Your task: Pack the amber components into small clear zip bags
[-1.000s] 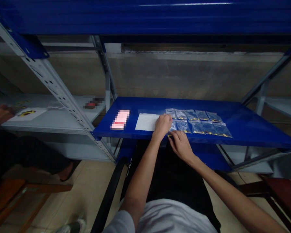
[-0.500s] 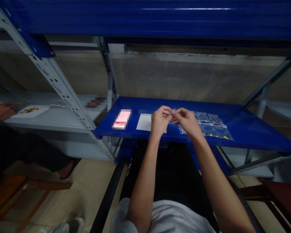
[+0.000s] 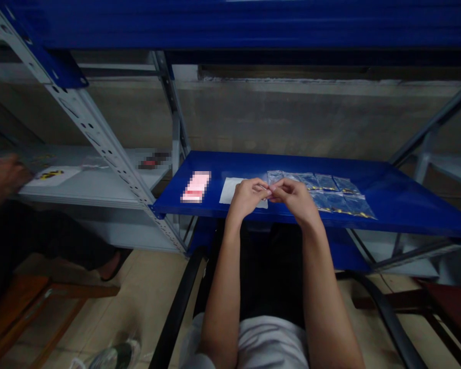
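My left hand (image 3: 248, 195) and my right hand (image 3: 295, 197) meet over the front of the blue shelf (image 3: 230, 161). Both are closed, thumbs and fingertips pinched together around something too small and covered to make out. Under my left hand lies a white sheet of paper (image 3: 227, 192), partly hidden by it. Just behind the fingertips shows a clear plastic bag (image 3: 275, 177). More clear zip bags (image 3: 353, 206) with small yellow pieces inside lie in two rows to the right, some partly covered by my right hand.
A pixelated pink item (image 3: 195, 187) lies at the shelf's left. Beyond the metal upright (image 3: 96, 133), another person's hand (image 3: 5, 177) is over a grey shelf (image 3: 96, 187) near a white sheet with yellow pieces (image 3: 54, 175). A blue beam (image 3: 253, 25) crosses above.
My hands have come down slightly toward the front edge and stay pinched together. More of the bags shows behind them. The view has shifted a little. The other person's hand has moved.
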`<action>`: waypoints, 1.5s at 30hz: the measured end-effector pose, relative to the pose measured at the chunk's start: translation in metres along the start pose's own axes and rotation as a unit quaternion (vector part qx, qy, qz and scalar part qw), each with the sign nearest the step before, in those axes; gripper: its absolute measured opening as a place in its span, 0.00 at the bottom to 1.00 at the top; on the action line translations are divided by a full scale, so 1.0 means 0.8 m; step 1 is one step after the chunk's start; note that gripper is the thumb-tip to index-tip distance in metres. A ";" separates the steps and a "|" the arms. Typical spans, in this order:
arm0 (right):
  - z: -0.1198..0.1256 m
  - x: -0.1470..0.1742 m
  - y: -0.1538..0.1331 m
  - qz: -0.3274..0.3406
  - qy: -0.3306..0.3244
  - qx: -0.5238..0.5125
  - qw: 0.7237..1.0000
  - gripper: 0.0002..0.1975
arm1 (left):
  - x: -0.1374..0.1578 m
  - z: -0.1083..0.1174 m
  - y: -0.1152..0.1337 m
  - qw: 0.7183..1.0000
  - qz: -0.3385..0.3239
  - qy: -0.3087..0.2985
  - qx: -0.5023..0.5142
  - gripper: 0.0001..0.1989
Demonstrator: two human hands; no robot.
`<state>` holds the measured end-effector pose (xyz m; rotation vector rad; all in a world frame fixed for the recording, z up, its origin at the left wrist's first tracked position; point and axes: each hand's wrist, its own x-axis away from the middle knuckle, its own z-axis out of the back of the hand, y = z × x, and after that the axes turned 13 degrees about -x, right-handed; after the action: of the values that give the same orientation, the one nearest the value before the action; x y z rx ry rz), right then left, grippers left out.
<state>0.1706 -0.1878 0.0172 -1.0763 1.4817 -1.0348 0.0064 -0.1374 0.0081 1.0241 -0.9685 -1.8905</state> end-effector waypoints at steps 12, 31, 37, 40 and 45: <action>-0.004 0.000 -0.003 -0.007 -0.002 -0.027 1.000 0.21 | 0.011 0.020 0.033 0.985 -0.081 0.052 -0.143 0.09; -0.023 -0.005 -0.003 0.066 0.020 0.110 0.991 0.06 | 0.013 0.012 0.037 0.958 -0.128 0.103 -0.234 0.08; -0.029 0.003 -0.014 0.092 0.057 0.236 0.966 0.07 | 0.013 0.019 0.027 0.939 -0.100 0.150 -0.293 0.13; -0.032 0.004 -0.016 0.090 0.064 0.277 0.954 0.08 | 0.012 0.020 0.025 0.941 -0.085 0.152 -0.289 0.14; -0.035 0.004 -0.011 0.090 0.056 0.265 0.958 0.08 | 0.010 0.014 0.027 0.969 -0.068 0.110 -0.212 0.13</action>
<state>0.1436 -0.1910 0.0293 -0.4993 1.2545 -1.2792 -0.0011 -0.1503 0.0289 1.0277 -0.3508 -1.9323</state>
